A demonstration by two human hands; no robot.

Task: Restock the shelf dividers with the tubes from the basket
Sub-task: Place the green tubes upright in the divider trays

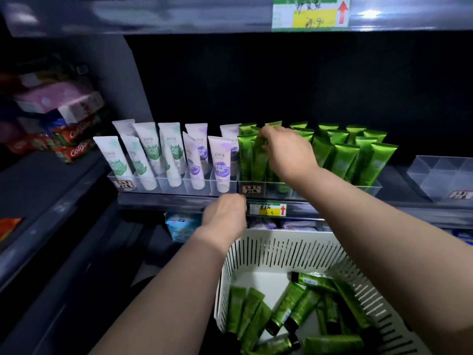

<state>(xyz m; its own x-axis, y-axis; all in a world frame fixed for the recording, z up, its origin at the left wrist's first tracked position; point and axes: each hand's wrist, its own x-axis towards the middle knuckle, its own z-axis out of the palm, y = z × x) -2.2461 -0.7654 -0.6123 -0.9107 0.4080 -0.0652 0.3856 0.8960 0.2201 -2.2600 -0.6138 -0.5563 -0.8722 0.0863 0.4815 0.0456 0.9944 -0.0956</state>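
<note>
Several green tubes (340, 157) stand upright in the clear shelf dividers (371, 187) at the centre right of the shelf. My right hand (286, 152) reaches into their left rows and pinches the top of one standing green tube (257, 160). My left hand (225, 216) hangs with curled fingers at the shelf's front edge, below the dividers; whether it holds anything is hidden. A white slotted basket (281, 249) sits below at the lower right, with several green tubes (286, 308) lying loose inside.
White tubes with green and purple prints (163, 157) fill the dividers to the left. An empty clear divider tray (440, 175) stands at the far right. Toothpaste boxes (74, 149) are stacked on the left-hand shelf. A shelf edge with price tags (267, 210) runs under the dividers.
</note>
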